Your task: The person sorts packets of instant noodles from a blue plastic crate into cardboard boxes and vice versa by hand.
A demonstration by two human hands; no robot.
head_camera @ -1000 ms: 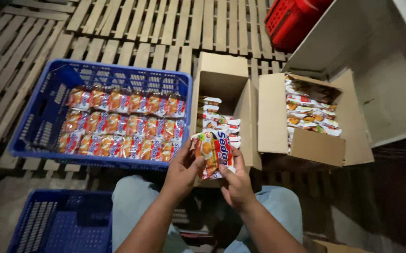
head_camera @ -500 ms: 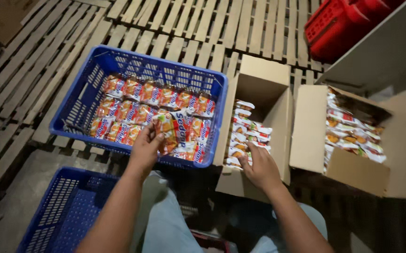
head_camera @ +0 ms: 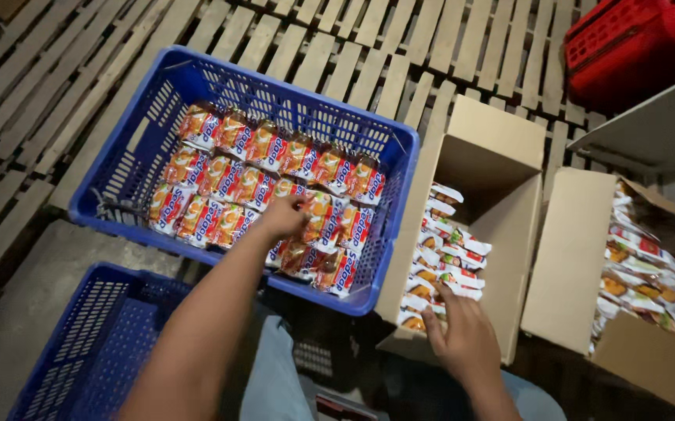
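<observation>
Two hands: left [head_camera: 284, 217] pinching crate packets [head_camera: 318, 222], right [head_camera: 466, 339] spread on boxed packets [head_camera: 440, 269]

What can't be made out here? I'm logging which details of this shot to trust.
Head view:
- Left hand fingers' grip: curled over the crate's packets.
- Right hand fingertips: buried among the carton's packets.
- Second carton: cut by the frame edge.
- Red crate: blurred, cropped.

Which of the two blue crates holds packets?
The farther blue crate, where the left hand rests on orange packets; the nearer blue crate shows none.
</observation>
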